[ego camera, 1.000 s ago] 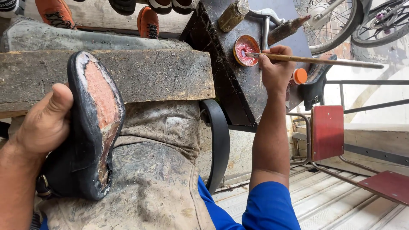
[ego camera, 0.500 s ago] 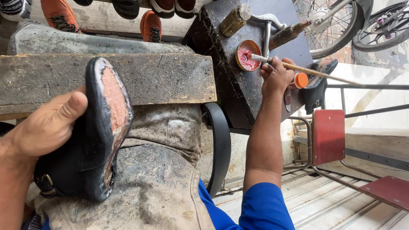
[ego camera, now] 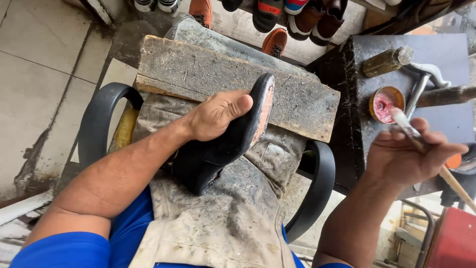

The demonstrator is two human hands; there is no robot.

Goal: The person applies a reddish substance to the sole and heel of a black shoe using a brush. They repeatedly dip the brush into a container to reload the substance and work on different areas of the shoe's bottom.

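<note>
My left hand (ego camera: 218, 115) grips a black shoe (ego camera: 225, 144) at its side, tilted so the worn reddish sole (ego camera: 266, 111) faces right. The shoe rests on a dirty grey apron (ego camera: 223, 218) over my lap, its toe against a rough wooden plank (ego camera: 198, 69). My right hand (ego camera: 409, 159) holds a thin wooden brush (ego camera: 421, 144), whose pink-coated tip (ego camera: 398, 115) hovers just below a small round tin of pink glue (ego camera: 386, 103). The tin sits on a dark stand (ego camera: 391, 64).
On the stand lie a brown bottle (ego camera: 386, 60) and a metal hammer (ego camera: 421, 84). Several shoes (ego camera: 277, 20) line a shelf at the top. A black chair arm (ego camera: 315, 198) curves at each side of my lap. A red metal frame (ego camera: 453, 238) stands at bottom right.
The view has swung left and down. My right hand has drawn the brush back out of the glue tin. My left hand has turned the shoe's sole more edge-on.
</note>
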